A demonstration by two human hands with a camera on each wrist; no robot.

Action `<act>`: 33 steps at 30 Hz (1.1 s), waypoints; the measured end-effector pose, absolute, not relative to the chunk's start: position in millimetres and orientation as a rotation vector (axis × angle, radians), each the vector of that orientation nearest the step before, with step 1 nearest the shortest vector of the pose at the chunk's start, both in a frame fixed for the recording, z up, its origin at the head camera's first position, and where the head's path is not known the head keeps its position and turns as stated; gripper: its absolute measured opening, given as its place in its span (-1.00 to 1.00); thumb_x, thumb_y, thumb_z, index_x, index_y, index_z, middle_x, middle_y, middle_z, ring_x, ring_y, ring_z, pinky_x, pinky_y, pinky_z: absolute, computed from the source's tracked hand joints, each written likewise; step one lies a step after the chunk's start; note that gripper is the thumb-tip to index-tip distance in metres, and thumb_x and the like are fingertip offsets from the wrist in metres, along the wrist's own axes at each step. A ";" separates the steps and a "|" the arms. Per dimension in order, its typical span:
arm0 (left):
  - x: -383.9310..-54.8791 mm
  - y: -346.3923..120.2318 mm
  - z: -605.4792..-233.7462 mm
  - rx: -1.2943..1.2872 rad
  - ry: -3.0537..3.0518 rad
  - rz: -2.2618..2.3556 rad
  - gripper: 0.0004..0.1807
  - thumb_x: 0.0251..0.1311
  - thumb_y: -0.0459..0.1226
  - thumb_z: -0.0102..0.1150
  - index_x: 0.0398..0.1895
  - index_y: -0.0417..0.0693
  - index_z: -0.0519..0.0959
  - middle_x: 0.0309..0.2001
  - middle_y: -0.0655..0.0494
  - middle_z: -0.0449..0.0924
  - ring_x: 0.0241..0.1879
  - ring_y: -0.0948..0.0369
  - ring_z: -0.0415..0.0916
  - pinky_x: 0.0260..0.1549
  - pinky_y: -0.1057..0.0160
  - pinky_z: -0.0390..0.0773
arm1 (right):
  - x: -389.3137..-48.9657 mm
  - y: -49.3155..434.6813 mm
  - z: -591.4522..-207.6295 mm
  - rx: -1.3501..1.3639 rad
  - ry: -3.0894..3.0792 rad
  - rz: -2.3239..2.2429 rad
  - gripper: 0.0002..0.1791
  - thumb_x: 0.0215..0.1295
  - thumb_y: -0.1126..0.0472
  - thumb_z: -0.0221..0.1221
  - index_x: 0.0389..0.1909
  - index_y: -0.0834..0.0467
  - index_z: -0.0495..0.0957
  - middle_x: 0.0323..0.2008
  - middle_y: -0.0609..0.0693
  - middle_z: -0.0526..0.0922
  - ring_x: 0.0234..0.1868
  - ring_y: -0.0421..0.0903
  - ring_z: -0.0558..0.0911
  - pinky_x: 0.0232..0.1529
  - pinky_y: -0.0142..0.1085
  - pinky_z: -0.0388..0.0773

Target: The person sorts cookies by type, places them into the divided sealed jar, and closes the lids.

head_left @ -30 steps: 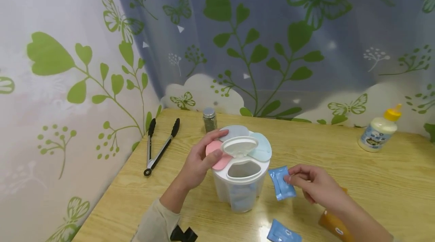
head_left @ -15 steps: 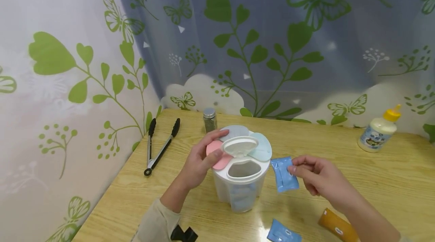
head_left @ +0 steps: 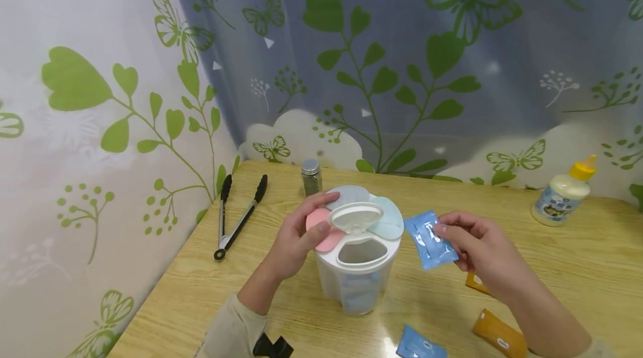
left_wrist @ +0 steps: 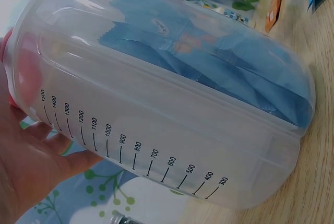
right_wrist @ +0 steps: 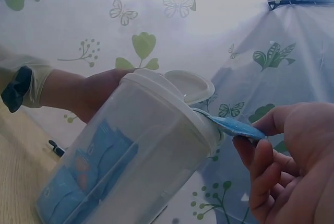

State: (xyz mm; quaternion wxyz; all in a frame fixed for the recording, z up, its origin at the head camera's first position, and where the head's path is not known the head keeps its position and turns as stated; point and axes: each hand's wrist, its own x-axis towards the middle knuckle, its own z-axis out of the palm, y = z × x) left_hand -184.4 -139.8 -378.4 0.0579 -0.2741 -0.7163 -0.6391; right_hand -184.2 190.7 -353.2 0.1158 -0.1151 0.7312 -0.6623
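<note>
A clear plastic storage container (head_left: 359, 294) with a white, petal-flapped lid stands on the table. Its front flap (head_left: 358, 216) is raised above an opening, and blue packets (left_wrist: 172, 51) show through the wall of one compartment. My left hand (head_left: 295, 238) holds the lid's left side, thumb on the pink flap (head_left: 321, 238) and fingers by the grey one. Between thumb and fingers, my right hand (head_left: 484, 254) pinches a blue sachet (head_left: 427, 243) in the air just right of the lid. Another blue sachet (head_left: 421, 343) lies on the table in front.
Orange sachets (head_left: 499, 334) lie under and beside the right forearm. Black-tipped tongs (head_left: 236, 229) are spread open at the left. A small silver-capped jar (head_left: 311, 178) stands behind the container, and a yellow-capped bottle (head_left: 560, 199) at the far right. Patterned curtain (head_left: 392, 67) hangs behind.
My right hand has raised the blue sachet up and slightly to the right, from beside the container's body to lid height. The left hand and container stay put.
</note>
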 end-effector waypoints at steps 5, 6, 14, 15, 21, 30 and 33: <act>-184.5 -140.4 -379.2 -0.827 -2.169 -1.938 -0.45 0.41 -0.11 0.03 0.38 -0.16 0.38 0.47 -0.05 0.29 0.53 -0.01 0.08 0.33 0.36 0.34 | -184.2 190.0 -347.8 -0.363 2.037 -2.062 -0.86 0.50 0.23 0.07 -0.17 0.03 0.61 -0.65 -0.16 0.42 -0.69 -0.14 0.23 -0.67 -0.15 -0.03; -184.6 -140.5 -379.1 -0.824 -2.170 -1.940 -0.45 0.41 -0.11 0.03 0.38 -0.16 0.38 0.47 -0.05 0.29 0.53 -0.01 0.08 0.33 0.36 0.34 | -183.9 188.7 -346.5 -0.383 2.033 -2.074 -0.86 0.50 0.24 0.07 -0.16 0.03 0.62 -0.64 -0.17 0.43 -0.69 -0.15 0.25 -0.68 -0.15 -0.02; -183.7 -139.1 -378.5 -0.803 -2.183 -1.928 -0.45 0.40 -0.12 0.03 0.38 -0.15 0.38 0.47 -0.03 0.30 0.54 0.02 0.08 0.34 0.37 0.32 | -176.9 169.7 -340.0 -0.629 2.051 -2.120 -0.69 0.45 0.39 0.07 0.00 -0.05 0.62 -0.27 -0.21 0.72 -0.74 -0.11 0.19 -0.77 -0.18 0.05; -183.7 -138.9 -378.5 -0.802 -2.184 -1.923 -0.45 0.40 -0.12 0.03 0.38 -0.15 0.38 0.46 -0.03 0.30 0.53 0.02 0.08 0.34 0.37 0.32 | -175.1 166.8 -338.3 -0.649 2.046 -2.120 -0.69 0.45 0.39 0.06 -0.01 -0.05 0.62 -0.31 -0.22 0.71 -0.75 -0.07 0.15 -0.78 -0.17 0.03; -184.2 -139.3 -378.9 -0.824 -2.166 -1.920 -0.45 0.41 -0.12 0.02 0.39 -0.16 0.37 0.46 -0.05 0.29 0.53 0.00 0.08 0.33 0.37 0.33 | -168.5 149.6 -325.6 -0.739 2.009 -2.106 -0.77 0.43 0.38 0.09 -0.06 0.00 0.55 -0.35 -0.26 0.67 -0.78 -0.02 0.11 -0.82 -0.15 0.04; -184.9 -138.9 -379.5 -0.825 -2.163 -1.914 -0.45 0.41 -0.10 0.03 0.38 -0.15 0.38 0.45 -0.04 0.32 0.52 0.04 0.11 0.34 0.35 0.33 | -162.7 127.8 -324.8 -0.702 1.993 -1.977 -0.88 0.40 0.28 0.18 -0.10 0.07 0.55 -0.26 -0.20 0.72 -0.77 -0.22 0.35 -0.78 -0.27 0.34; -184.6 -138.9 -380.2 -0.837 -2.156 -1.922 -0.44 0.42 -0.09 0.03 0.38 -0.18 0.37 0.45 -0.07 0.31 0.52 0.01 0.10 0.34 0.34 0.34 | -159.0 124.6 -326.6 -0.646 2.037 -1.948 -0.87 0.37 0.24 0.23 -0.11 0.08 0.58 -0.20 -0.19 0.74 -0.74 -0.23 0.39 -0.72 -0.31 0.41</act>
